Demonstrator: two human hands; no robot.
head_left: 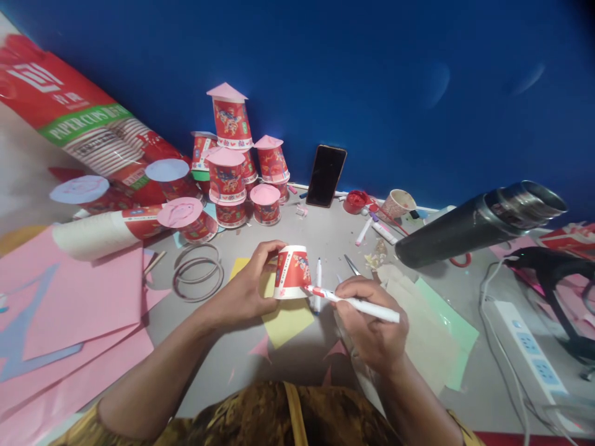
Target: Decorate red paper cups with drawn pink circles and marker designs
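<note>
My left hand (255, 279) is closed around the left side of a red and white paper cup (292, 272), which is upside down with its wide rim at the bottom. Between the fingers of my right hand (372, 322) is a white marker (362, 305) with a red tip end. Its tip meets the cup near the white band at the lower right. Below the cup lies a yellow paper sheet (288, 322). Another white marker (318, 282) lies just right of the cup, and scissors (352, 265) are partly hidden beyond my right hand.
Stacked decorated cups with pink paper tops (226, 176) stand at the back left. A phone (326, 175) leans on the blue wall. At right are a dark flask (469, 226) and a power strip (530, 347). Pink paper (69, 297) and tape rings (198, 272) lie at left.
</note>
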